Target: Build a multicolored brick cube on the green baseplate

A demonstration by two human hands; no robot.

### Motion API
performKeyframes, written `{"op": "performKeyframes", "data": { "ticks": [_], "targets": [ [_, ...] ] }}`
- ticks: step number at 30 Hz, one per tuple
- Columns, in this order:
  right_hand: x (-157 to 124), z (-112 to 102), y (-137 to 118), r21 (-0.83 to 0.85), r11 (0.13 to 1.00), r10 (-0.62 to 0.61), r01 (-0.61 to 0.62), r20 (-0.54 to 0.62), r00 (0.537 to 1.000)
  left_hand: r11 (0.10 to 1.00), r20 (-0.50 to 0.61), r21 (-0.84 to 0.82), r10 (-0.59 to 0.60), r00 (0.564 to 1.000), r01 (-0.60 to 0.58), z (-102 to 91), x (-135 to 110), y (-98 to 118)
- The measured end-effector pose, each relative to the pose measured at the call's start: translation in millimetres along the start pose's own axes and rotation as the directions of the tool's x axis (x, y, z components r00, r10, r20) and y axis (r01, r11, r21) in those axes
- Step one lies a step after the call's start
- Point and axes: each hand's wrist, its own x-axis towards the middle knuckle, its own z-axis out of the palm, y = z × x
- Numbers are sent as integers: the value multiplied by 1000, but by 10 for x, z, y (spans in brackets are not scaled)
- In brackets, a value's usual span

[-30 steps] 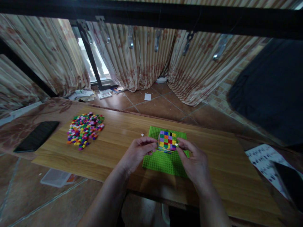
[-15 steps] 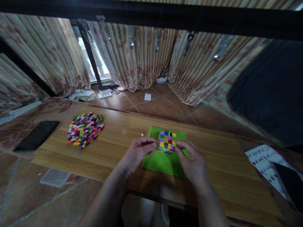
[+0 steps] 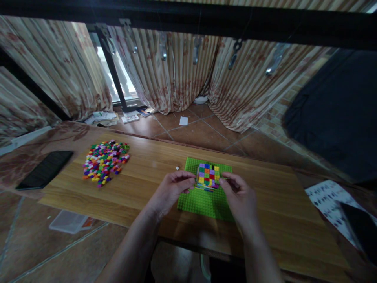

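Observation:
A green studded baseplate (image 3: 203,202) lies on the wooden table (image 3: 141,181). On its far part sits a square patch of small coloured bricks (image 3: 208,176). My left hand (image 3: 172,190) rests at the patch's left edge with its fingers curled in, thumb and fingertips pinched together; what they hold is hidden. At the patch's right edge my right hand (image 3: 240,196) has its fingers bent, the fingertips close to the bricks. A pile of loose coloured bricks (image 3: 104,161) lies far to the left on the table.
A black phone (image 3: 44,169) lies at the table's left end. A tiny white bit (image 3: 177,168) sits just beyond my left hand. Printed paper (image 3: 330,200) and a dark object lie at the right. Curtains and a tiled floor are beyond the table.
My right hand brought a small pale piece against the patch's right edge, then drew back slightly; the piece no longer shows between its fingers. The left hand stayed put.

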Motion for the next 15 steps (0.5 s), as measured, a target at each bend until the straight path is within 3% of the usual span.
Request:
{"op": "performKeyframes", "data": {
  "ticks": [4,15],
  "targets": [
    [17,78,54,99,988,120,-119,-4,993,1000,-4,-6,-1,1000,1,5,-4,-1],
    [19,236,52,194,954,229,-229,20,973,1000,-11,16,10,1000,-10,16,-12,9]
  ]
}}
